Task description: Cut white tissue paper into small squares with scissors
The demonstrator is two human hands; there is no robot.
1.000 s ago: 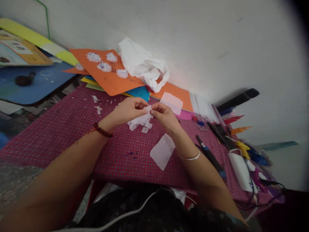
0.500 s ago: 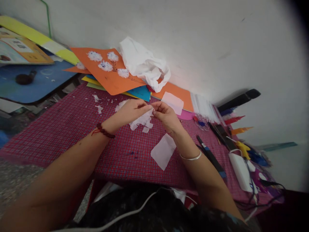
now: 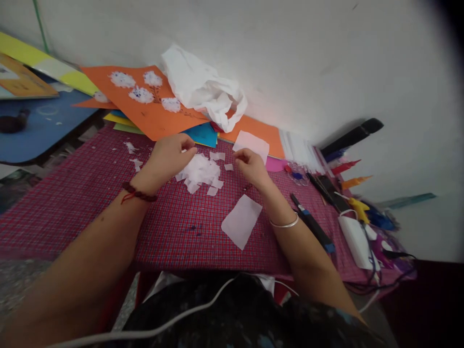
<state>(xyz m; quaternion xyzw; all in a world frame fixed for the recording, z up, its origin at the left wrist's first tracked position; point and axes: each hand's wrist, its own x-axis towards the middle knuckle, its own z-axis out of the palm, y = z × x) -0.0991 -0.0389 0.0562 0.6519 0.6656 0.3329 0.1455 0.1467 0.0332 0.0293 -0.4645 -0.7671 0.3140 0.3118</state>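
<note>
A heap of small torn white paper pieces lies on the red checked cloth, with a few loose scraps around its edge. My left hand hovers at the heap's left side, thumb and fingers apart, nothing visible in it. On the other side, my right hand is curled loosely, its thumb and fingertips slightly apart with nothing visible between them. A small paper square lies between the hands. Nearer me is a larger white paper sheet, and another pale sheet lies partly behind my right hand.
Behind the heap, an orange card with white puffy flowers rests on coloured sheets, beside a white plastic bag. Along the right are a dark-handled tool, a white power bank-like box and a yellow glue gun. A wall stands behind.
My hands, which met at the fingertips over the heap, have moved apart, left hand leftward and right hand slightly right. More of the paper pile now shows. The view has shifted a little.
</note>
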